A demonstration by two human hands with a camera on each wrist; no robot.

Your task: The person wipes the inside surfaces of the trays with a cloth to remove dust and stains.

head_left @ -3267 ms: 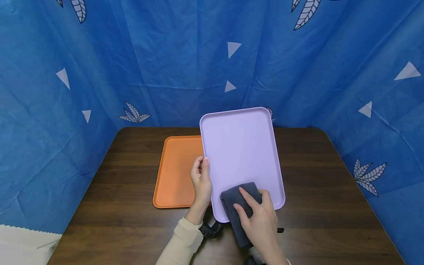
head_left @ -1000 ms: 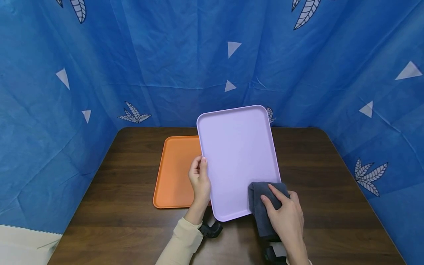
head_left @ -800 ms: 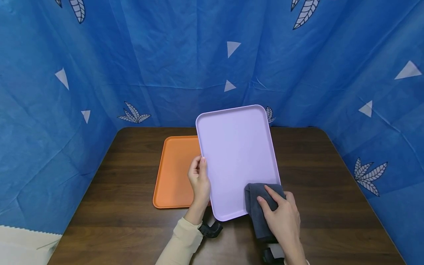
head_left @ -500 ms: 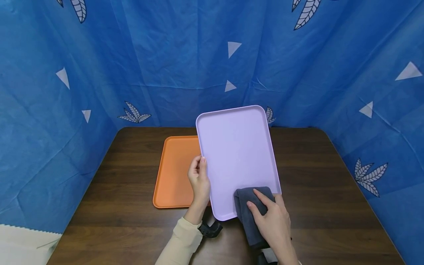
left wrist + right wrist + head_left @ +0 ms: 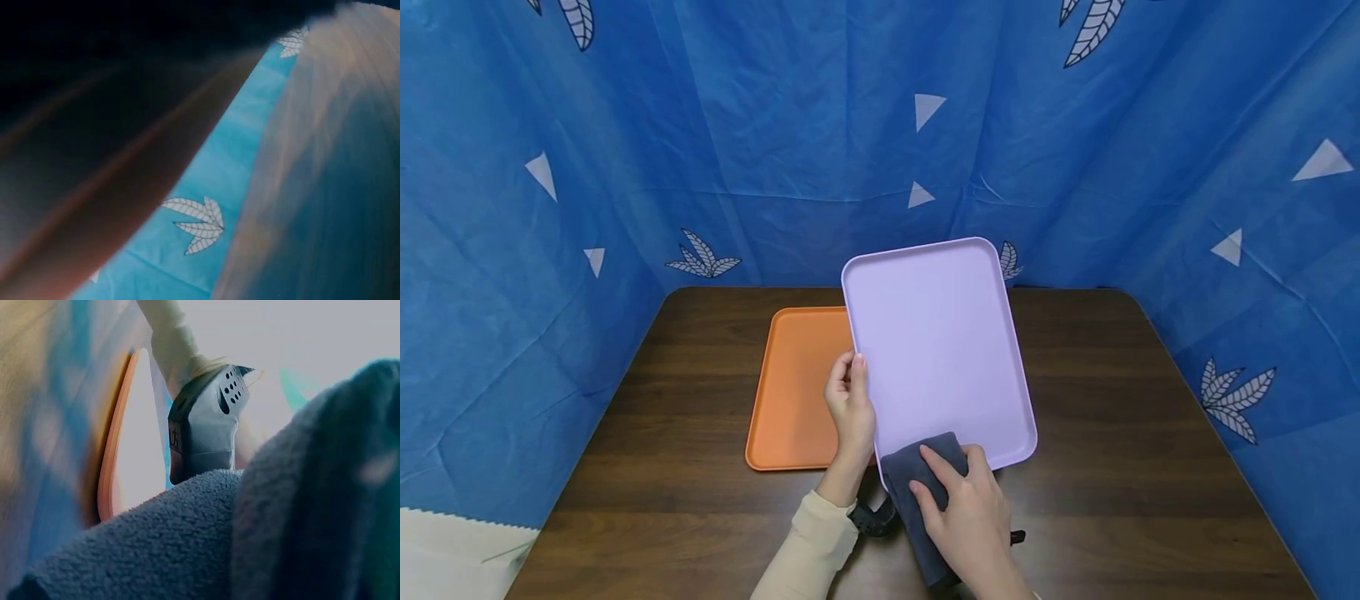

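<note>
My left hand point(image 5: 852, 408) grips the left rim of a lavender tray point(image 5: 940, 350), thumb on the front and fingers behind. The tray is held up, tilted, its inside facing me. My right hand point(image 5: 966, 517) holds a folded dark grey cloth point(image 5: 925, 471) against the tray's lower left corner, hiding that corner. The cloth's lower end hangs below the rim. In the right wrist view the fuzzy cloth point(image 5: 156, 544) fills the bottom. The left wrist view is mostly dark and blurred.
Behind the lavender tray an orange tray point(image 5: 797, 392) lies on the dark wooden table point(image 5: 685, 500). A blue curtain point(image 5: 775, 125) with leaf prints surrounds the table's back and sides. A black wrist device point(image 5: 203, 425) sits on the left wrist.
My right hand has wiped the cloth leftward along the tray's lower edge, from the right corner to the left one. The left hand keeps its grip; the tray has shifted slightly left.
</note>
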